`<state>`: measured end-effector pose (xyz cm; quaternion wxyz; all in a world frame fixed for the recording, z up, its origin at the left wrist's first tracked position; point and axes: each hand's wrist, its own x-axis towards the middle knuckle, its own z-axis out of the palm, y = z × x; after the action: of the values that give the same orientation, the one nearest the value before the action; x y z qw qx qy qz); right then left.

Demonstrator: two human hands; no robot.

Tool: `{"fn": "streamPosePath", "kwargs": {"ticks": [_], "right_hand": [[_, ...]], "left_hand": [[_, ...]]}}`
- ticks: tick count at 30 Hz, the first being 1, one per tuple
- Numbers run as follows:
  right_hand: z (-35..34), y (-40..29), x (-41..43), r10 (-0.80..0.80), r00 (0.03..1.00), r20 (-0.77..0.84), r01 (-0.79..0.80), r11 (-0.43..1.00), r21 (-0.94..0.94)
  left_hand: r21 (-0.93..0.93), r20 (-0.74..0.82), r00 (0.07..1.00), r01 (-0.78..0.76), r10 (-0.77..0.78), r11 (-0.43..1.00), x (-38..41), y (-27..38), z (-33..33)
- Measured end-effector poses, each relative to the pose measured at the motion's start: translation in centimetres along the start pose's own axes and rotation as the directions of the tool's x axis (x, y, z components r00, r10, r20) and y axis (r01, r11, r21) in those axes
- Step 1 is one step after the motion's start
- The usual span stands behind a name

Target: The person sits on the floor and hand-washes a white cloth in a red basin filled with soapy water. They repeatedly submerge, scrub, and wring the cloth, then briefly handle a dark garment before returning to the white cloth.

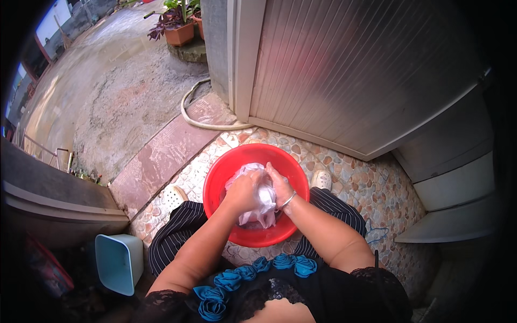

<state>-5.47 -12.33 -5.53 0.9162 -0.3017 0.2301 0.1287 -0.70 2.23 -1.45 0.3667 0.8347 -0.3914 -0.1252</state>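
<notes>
A round red plastic basin (258,240) stands on the pebble-patterned floor between my feet. Inside it is a wet, crumpled white and pale pink cloth (265,198), partly covered by my hands. My left hand (244,189), on the picture's left, is curled over the cloth and grips it. From the other side my right hand (279,183), with a metal bangle at the wrist, presses against the cloth with its fingers extended. The bottom of the basin is mostly hidden under the cloth.
A ribbed door panel (323,80) rises beyond the basin at the right. A pale hose (190,117) curves over the doorway's stone sill (161,155). At the lower left stands a light blue bin (117,262). A blue wire-like item (377,234) lies on the floor at right.
</notes>
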Motion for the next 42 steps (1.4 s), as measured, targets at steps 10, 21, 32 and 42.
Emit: {"fn": "streamPosePath", "kwargs": {"ticks": [10, 21, 32, 42], "right_hand": [[0.2, 0.2, -0.4, -0.152, 0.987, 0.048, 0.159, 0.967, -0.199], [2.6, -1.6, -2.4, -0.183, 0.966, 0.183, 0.235, 0.916, -0.324], [4.0, -4.0, -4.8, -0.139, 0.903, 0.406, 0.184, 0.980, -0.075], [0.7, -2.3, -1.2, -0.199, 0.980, 0.005, 0.198, 0.970, -0.142]], "left_hand": [[0.055, -0.047, 0.997, -0.058, 0.061, 0.997, -0.1, -0.5, 0.1], [-0.018, 0.064, 0.996, 0.068, -0.067, 0.998, 0.1, -3.2, 1.0], [0.002, 0.253, 0.961, 0.114, -0.111, 0.993, 0.5, -3.6, 0.7], [0.123, -0.110, 0.901, 0.431, -0.419, 0.894, 1.0, -1.6, -1.9]]}}
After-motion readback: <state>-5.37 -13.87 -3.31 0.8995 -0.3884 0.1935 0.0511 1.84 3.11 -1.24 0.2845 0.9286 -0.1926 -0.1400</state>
